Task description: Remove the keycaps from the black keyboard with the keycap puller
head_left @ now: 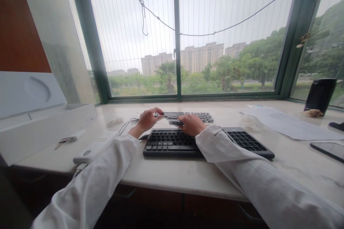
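A black keyboard (172,141) with a number pad lies across the desk in front of me. Over its back edge, my left hand (147,120) pinches a small dark piece (162,114) between thumb and fingers; its kind is too small to tell. My right hand (191,124) is closed on a small dark, brush-like object (176,122) with a pale edge, held above the keys. Part of the keyboard is hidden by my right hand and sleeve. Just behind both hands lies a second, slimmer keyboard (200,116).
Left stand an open white box (48,128), a white device (94,148) and keys (63,141). A cable (125,126) lies beside my left hand. To the right are paper sheets (290,121), a phone (329,149) and a black cylinder (320,94). A window is behind.
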Demonstrator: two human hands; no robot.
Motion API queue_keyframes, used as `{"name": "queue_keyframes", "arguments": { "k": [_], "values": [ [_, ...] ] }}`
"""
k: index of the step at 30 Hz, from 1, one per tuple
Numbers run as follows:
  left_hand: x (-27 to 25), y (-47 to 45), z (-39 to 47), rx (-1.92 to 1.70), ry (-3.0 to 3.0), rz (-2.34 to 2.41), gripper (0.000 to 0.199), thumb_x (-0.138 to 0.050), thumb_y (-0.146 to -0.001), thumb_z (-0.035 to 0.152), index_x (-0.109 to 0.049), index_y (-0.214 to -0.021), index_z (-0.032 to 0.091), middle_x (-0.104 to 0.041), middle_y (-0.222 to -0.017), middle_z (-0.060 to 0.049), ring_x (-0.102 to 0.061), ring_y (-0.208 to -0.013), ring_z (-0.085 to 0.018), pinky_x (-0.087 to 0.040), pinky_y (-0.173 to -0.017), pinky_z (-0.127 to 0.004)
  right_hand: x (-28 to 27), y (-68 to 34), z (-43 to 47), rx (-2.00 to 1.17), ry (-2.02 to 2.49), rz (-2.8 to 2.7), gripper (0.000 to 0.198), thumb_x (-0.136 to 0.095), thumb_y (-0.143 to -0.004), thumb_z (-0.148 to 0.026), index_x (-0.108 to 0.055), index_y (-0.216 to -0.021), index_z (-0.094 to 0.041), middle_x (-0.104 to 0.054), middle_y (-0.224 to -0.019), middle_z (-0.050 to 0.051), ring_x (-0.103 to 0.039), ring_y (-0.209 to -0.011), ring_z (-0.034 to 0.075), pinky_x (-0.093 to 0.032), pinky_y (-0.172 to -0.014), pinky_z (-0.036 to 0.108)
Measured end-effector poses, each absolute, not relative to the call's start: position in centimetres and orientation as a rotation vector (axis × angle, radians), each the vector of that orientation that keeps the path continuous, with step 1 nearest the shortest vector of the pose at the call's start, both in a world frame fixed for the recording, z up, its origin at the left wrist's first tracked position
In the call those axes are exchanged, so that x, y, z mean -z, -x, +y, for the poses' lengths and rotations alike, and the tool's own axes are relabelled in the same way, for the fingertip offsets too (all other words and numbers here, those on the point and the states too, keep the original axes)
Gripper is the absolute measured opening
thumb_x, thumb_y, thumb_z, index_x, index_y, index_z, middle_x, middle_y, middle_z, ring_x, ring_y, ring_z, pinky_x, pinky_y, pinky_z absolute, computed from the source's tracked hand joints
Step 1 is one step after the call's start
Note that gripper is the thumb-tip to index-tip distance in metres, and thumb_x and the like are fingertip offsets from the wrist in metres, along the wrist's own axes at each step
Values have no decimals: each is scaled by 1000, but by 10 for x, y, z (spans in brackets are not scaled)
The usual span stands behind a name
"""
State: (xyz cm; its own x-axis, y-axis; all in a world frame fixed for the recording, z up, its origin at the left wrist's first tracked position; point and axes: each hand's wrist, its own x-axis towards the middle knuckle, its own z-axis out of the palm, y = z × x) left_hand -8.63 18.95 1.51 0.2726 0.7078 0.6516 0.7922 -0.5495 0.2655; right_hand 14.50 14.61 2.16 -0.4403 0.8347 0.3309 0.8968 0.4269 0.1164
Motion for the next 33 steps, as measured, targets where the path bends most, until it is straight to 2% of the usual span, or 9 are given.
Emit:
{"name": "queue_keyframes", "arguments": {
  "k": [4, 7, 17, 23, 33],
  "values": [
    [-10, 88, 198, 1003, 2508, -1476, 22, -48, -90, 36, -60, -105, 26, -68, -106, -1, -63, -89, -20, -43, -81, -30, -20, -143, 145, 373, 1508, -2496, 26, -44, -90, -33, -67, -91, -20, -70, -93, 9, -66, -83, 21, -43, -68, 27],
    [-5, 90, 204, 885, 2639, -1486, 23, -44, -91, 34, -55, -110, 25, -66, -110, -4, -61, -96, -21, -43, -85, -32, -20, -142, 144, 343, 1548, -2518, 24, -46, -87, -28, -68, -90, -20, -70, -89, 9, -66, -80, 20, -44, -65, 26],
    [2, 100, 213, 591, 2632, -1692, 22, -37, -92, 34, -51, -106, 23, -67, -96, -6, -62, -89, -22, -43, -77, -31, -19, -140, 143, 323, 1546, -2541, 26, -46, -83, -21, -71, -90, -21, -70, -91, 11, -67, -82, 23, -47, -67, 30],
    [2, 101, 215, 616, 2635, -1645, 21, -37, -93, 35, -50, -104, 23, -66, -102, -7, -61, -90, -21, -42, -80, -31, -17, -139, 145, 338, 1518, -2561, 27, -46, -80, -18, -70, -92, -21, -70, -90, 11, -67, -81, 23, -48, -67, 31],
    [0, 108, 215, 599, 2635, -1717, 26, -33, -94, 39, -50, -103, 23, -69, -95, -6, -62, -85, -21, -42, -73, -31, -15, -138, 144, 345, 1537, -2537, 25, -48, -82, -24, -70, -93, -20, -70, -94, 12, -67, -84, 25, -50, -68, 33]
  ]
}}
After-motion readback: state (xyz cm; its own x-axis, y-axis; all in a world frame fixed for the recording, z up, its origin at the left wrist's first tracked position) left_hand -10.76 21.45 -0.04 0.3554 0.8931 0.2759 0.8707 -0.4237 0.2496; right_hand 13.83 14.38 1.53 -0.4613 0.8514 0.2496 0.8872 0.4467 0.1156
